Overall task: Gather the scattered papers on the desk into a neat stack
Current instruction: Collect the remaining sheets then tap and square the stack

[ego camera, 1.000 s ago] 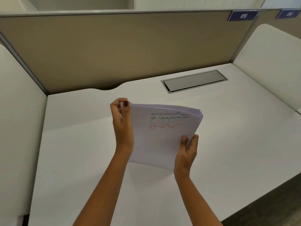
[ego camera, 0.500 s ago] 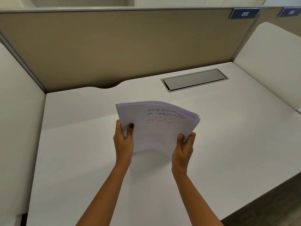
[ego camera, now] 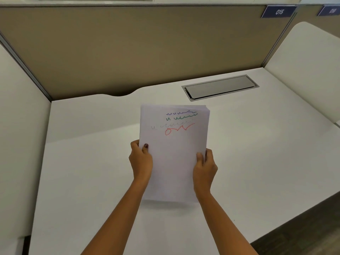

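A stack of white papers stands nearly upright on its lower edge over the middle of the white desk. The top sheet carries purple, green, grey and red scribbles near its top. My left hand grips the stack's left edge, thumb on the front sheet. My right hand grips the right edge at about the same height, thumb on the front too. The sheets' edges line up closely, with slight fanning at the top right corner. No loose sheets lie on the desk.
A grey metal cable hatch is set into the desk at the back right. A tan partition closes the back, with white side panels left and right. The desk's front edge drops away at the lower right.
The stack has swung from a tilted, bowed hold to upright and flat. My left hand slid from the top left corner down to the left edge; the right hand stayed on the right edge.
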The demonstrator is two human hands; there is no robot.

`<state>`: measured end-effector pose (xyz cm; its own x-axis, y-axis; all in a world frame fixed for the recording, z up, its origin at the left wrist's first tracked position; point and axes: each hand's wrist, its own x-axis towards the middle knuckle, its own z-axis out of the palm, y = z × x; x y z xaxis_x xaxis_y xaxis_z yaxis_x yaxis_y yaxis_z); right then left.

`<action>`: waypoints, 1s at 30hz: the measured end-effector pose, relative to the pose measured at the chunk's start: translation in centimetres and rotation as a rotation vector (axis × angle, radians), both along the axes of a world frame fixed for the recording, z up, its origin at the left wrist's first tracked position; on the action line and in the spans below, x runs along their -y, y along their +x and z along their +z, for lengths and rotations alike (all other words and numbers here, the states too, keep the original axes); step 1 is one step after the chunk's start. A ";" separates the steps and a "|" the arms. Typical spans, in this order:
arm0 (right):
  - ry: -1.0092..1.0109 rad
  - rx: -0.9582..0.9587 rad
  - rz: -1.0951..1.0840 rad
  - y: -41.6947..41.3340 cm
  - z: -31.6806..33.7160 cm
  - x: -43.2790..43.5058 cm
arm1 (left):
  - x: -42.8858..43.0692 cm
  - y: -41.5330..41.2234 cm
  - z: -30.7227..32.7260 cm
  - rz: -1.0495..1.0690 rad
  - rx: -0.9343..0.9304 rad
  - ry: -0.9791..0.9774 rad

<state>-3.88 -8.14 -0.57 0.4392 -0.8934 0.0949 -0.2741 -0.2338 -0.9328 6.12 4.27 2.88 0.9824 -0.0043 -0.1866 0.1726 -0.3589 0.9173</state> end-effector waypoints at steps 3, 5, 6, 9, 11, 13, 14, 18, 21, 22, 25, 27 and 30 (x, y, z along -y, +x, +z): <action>0.084 -0.104 -0.021 0.1 -0.6 0.3 | 0.3 0.4 -1.2 -0.036 -0.038 0.070; 0.119 -0.164 -0.033 0.1 -1.1 0.4 | 0.5 0.6 -1.9 -0.045 -0.061 0.099; 0.140 -0.191 -0.035 0.1 -1.3 0.5 | 0.6 0.7 -2.3 -0.047 -0.076 0.111; 0.209 -0.263 -0.030 0.2 -1.9 0.9 | 0.9 0.9 -3.5 -0.055 -0.102 0.132; 0.240 -0.313 -0.023 0.4 -2.5 1.2 | 0.8 1.0 -4.8 -0.064 -0.111 0.150; 0.257 -0.363 -0.011 0.5 -3.0 1.4 | 0.7 1.2 -5.9 -0.073 -0.132 0.177; 0.262 -0.389 -0.002 0.5 -3.3 1.4 | 0.7 1.2 -6.3 -0.074 -0.147 0.196; 0.275 -0.462 0.021 0.5 -4.3 1.3 | 0.7 1.1 -7.6 -0.078 -0.177 0.233; 0.256 -0.491 0.025 0.5 -4.8 1.2 | 0.6 0.7 -8.4 -0.089 -0.155 0.226; 0.241 -0.498 0.024 0.5 -4.9 1.1 | 0.5 0.6 -8.7 -0.087 -0.149 0.220; 0.191 -0.501 0.025 0.6 -5.0 1.1 | 0.3 0.5 -9.3 -0.089 -0.123 0.209; 0.178 -0.499 0.020 0.6 -5.1 1.1 | 0.1 0.4 -9.6 -0.090 -0.104 0.215; 0.170 -0.488 0.002 0.6 -5.3 0.9 | 0.0 0.4 -9.7 -0.077 -0.079 0.238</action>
